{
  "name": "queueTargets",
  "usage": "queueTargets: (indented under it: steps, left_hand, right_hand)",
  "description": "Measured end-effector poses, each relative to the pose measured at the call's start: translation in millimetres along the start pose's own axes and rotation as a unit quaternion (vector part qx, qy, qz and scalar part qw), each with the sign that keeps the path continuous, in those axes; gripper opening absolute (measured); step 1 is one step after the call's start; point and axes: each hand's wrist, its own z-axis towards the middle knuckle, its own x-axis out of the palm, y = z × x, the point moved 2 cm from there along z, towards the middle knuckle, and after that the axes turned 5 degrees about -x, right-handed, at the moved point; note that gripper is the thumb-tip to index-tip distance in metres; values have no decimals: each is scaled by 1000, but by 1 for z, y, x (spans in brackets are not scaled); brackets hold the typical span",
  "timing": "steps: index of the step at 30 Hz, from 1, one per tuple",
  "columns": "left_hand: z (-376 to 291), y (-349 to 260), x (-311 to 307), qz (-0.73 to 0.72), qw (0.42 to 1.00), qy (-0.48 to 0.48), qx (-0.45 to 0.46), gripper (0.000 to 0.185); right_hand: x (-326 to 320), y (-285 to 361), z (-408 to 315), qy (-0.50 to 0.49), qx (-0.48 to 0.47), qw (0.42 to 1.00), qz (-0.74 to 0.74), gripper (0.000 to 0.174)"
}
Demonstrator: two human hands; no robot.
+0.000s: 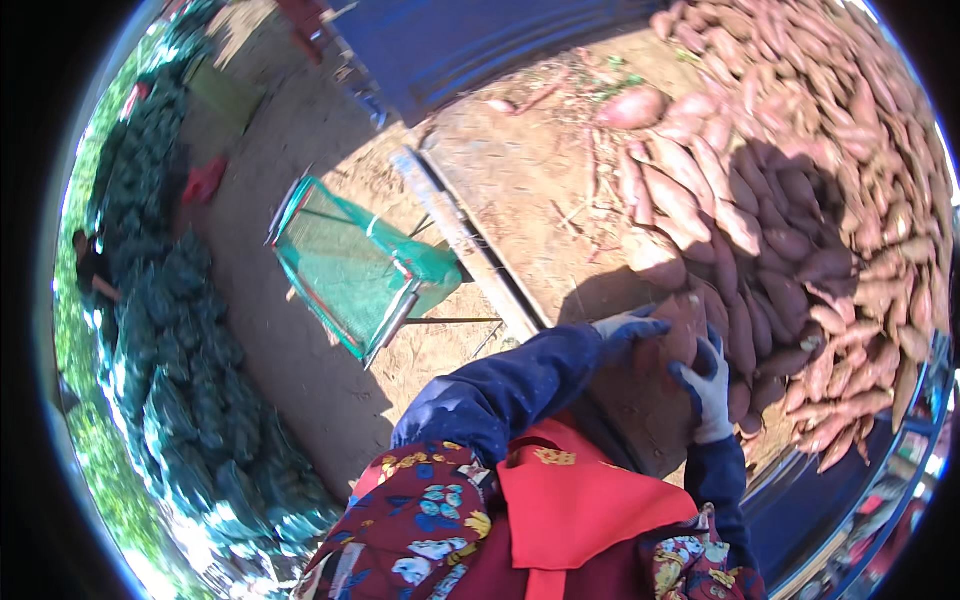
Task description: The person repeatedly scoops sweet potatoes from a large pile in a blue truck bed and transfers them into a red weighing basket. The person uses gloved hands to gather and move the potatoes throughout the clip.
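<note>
My left hand [631, 330], in a white and blue work glove, touches the left side of a large reddish sweet potato [682, 328]. On the other side of it, my right hand [709, 386] is gloved too, its thumb and fingers spread around the lower right of the root. Whether either hand bears its weight cannot be told. A heap of sweet potatoes [780, 247] lies before me on the truck bed [510, 172], partly in my shadow. To the left, a green mesh bag [337, 262] hangs open on a metal frame beside the bed's edge.
The bed's metal-edged rim [472, 240] runs between me and the mesh bag. Blue side panels [480, 45] stand at the top and lower right. Filled green mesh sacks [187, 390] are piled at far left, where a person [94, 266] stands. A red bag [204, 180] lies on the ground.
</note>
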Motion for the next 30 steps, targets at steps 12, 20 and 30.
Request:
queueTargets:
  steps: [12,20,30]
  left_hand:
    - [-2,24,-35,-59,987,-59,134,65]
    - [47,43,-55,183,949,-80,242,50]
    - [-349,-56,-148,-87,863,-395,303,53]
  right_hand:
    - [8,-19,-7,-21,117,987,105,54]
    - [29,11,15,100,201,904,365,74]
    - [305,163,46,342,93,883,307,63]
